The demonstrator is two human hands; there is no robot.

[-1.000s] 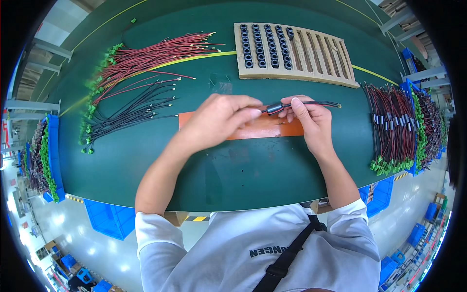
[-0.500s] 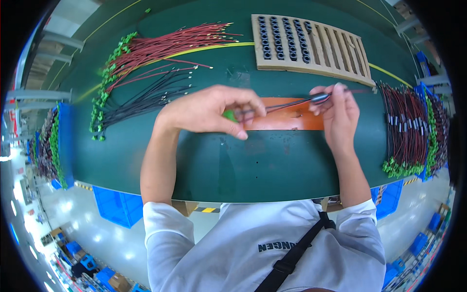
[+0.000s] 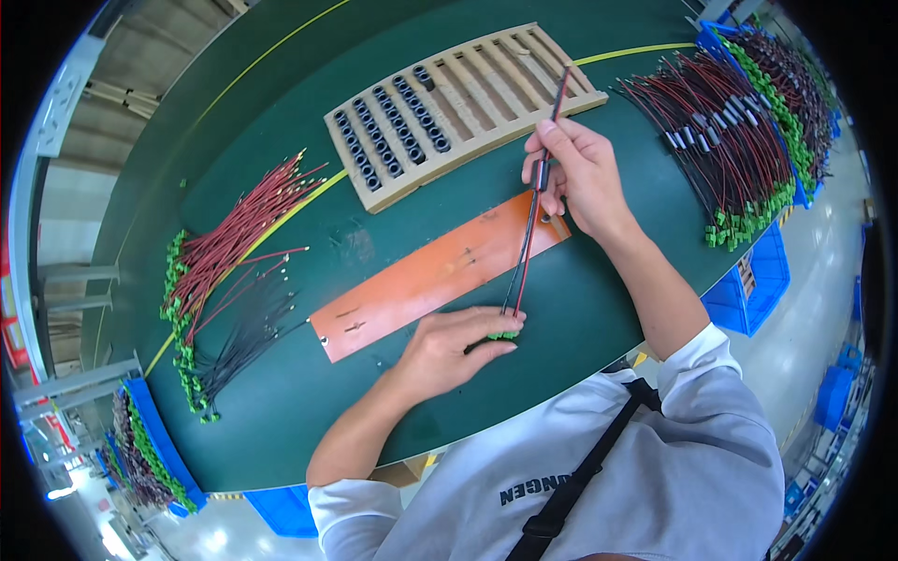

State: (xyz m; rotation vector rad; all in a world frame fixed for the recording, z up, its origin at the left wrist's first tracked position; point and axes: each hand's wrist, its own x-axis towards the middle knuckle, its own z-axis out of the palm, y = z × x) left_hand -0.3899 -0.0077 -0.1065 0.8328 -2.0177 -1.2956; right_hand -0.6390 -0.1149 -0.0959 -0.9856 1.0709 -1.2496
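Observation:
A red and black wire pair (image 3: pixel 524 252) stretches taut between my two hands over an orange strip (image 3: pixel 421 280) on the green table. My left hand (image 3: pixel 454 346) pinches the pair's green connector end near the table's front edge. My right hand (image 3: pixel 580 178) grips the wires higher up, at a small black sleeve (image 3: pixel 540 173) threaded on them. The free wire ends stick out past my right hand toward a wooden slotted tray (image 3: pixel 486 84).
The wooden tray holds several black sleeves in its left slots. A fan of red and black wires with green connectors (image 3: pixel 224 280) lies at the left. A large heap of finished wire pairs (image 3: pixel 739 140) lies at the right. Blue bins (image 3: pixel 758 280) hang on the table's edges.
The view has swung, so the table looks tilted. My hands have moved apart along the wire pair: the left one to the connector end, the right one further up at the sleeve.

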